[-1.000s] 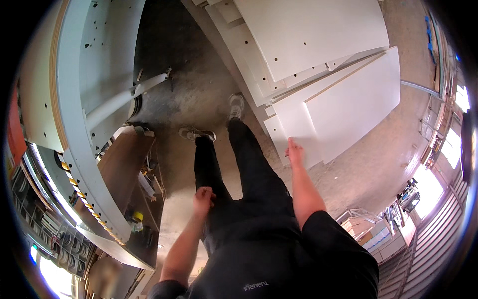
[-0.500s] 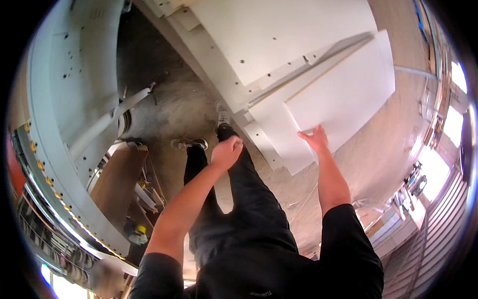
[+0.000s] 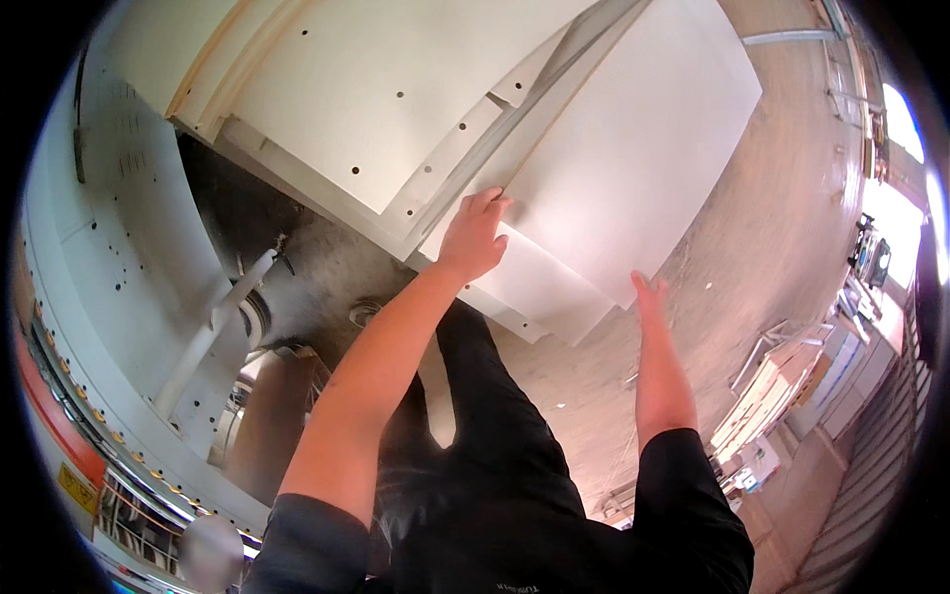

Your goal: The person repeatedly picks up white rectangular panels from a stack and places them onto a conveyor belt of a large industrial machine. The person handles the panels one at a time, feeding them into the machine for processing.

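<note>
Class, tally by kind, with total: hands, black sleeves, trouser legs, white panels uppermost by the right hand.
Hands: 2 (left hand, right hand)
Black sleeves: 2 (left sleeve, right sleeve)
Trouser legs: 2 (left leg, right leg)
Uppermost white panel: 1
Total: 7

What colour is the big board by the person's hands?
The big board is plain white, best seen in the head view.

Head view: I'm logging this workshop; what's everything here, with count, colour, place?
Plain panels: several, white, centre right
Drilled panels: several, white, upper middle
Frame: one, pale grey, left
Pipe: one, white, centre left
Board: one, brown, lower left
Label: one, yellow, far left
Windows: at least two, white, right
Floor: one, brownish, beneath
Clutter: uncounted, mixed, far right
Left hand: one, bare, on panels
Right hand: one, bare, panels' corner
Trousers: pair, black, lower middle
Sleeves: two, black, bottom
</note>
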`<action>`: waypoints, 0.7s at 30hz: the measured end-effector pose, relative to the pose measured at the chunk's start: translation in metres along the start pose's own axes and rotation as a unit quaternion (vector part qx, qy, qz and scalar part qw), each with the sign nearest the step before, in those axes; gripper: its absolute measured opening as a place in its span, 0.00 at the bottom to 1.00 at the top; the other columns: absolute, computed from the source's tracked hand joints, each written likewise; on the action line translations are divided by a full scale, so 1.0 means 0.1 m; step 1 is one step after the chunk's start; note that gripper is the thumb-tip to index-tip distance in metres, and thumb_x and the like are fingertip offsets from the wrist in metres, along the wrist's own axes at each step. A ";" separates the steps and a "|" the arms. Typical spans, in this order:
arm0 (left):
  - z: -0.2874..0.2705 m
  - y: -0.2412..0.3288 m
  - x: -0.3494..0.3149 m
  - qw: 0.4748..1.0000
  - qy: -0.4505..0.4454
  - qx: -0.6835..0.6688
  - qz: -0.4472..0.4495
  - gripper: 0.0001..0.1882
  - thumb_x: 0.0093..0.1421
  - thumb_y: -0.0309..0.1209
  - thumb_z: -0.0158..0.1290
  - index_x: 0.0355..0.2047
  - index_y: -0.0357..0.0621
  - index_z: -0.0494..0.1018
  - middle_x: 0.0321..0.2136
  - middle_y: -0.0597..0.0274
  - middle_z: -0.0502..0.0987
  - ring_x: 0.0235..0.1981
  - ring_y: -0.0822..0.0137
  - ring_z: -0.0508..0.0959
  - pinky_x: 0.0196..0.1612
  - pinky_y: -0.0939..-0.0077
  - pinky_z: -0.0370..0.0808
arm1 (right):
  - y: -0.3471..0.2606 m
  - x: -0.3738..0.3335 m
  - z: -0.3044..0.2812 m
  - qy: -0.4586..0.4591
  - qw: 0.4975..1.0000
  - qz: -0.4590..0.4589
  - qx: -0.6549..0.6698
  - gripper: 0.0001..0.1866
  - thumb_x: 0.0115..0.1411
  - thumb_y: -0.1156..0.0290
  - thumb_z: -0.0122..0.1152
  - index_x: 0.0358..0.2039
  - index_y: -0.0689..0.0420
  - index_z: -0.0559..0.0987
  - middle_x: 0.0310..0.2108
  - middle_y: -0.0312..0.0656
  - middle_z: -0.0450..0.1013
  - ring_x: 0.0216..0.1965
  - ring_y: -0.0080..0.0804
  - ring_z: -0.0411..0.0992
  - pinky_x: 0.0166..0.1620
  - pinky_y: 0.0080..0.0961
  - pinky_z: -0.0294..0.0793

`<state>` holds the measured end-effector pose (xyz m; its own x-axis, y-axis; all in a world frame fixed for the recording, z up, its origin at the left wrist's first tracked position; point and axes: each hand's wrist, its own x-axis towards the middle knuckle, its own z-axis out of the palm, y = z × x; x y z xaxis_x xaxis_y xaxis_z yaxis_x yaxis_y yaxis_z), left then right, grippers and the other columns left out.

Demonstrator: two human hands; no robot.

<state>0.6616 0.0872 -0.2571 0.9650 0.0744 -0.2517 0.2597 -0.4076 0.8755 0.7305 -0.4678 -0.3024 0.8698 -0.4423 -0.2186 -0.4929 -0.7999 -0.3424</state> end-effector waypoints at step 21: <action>0.00 -0.67 -1.90 0.945 0.145 -0.141 -0.258 0.33 0.59 0.36 0.62 0.63 0.40 0.67 0.66 0.48 0.67 0.65 0.47 0.68 0.66 0.57 0.68 | -1.09 -1.81 0.20 -0.081 0.924 -0.246 -0.282 0.44 0.48 0.41 0.78 0.55 0.60 0.76 0.58 0.50 0.70 0.57 0.46 0.70 0.57 0.44 0.72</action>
<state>0.4609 0.1008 -0.2683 0.6667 0.4591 -0.5871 0.6584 0.0062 0.7526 0.6263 -0.2920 -0.2440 0.9480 0.0604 -0.3123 0.0911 -0.9922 0.0846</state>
